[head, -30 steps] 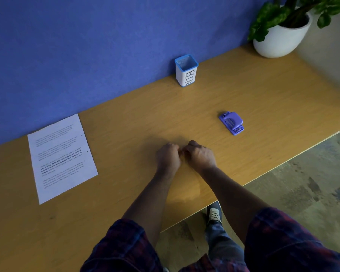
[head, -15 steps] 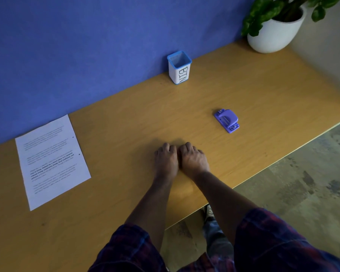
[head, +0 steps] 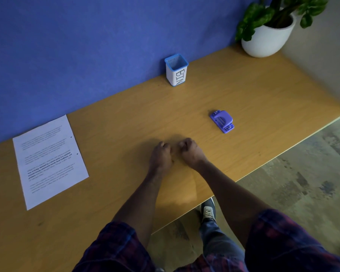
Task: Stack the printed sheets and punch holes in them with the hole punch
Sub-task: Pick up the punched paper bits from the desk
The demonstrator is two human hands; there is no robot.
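Fingers (head: 166, 147) of both hands, flat half a second ago, are now curled into loose fists holding nothing on the tabletop (head: 126, 114). Sheets (head: 49, 160) lie untouched at nine o'clock, the punch (head: 222, 121) at two o'clock; no reach is begun.

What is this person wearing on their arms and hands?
Both hands, left and right, are bare, with no gloves, rings or watch that I can see. The forearms are bare too. Dark plaid sleeves, blue crossed with red, end near the elbows.
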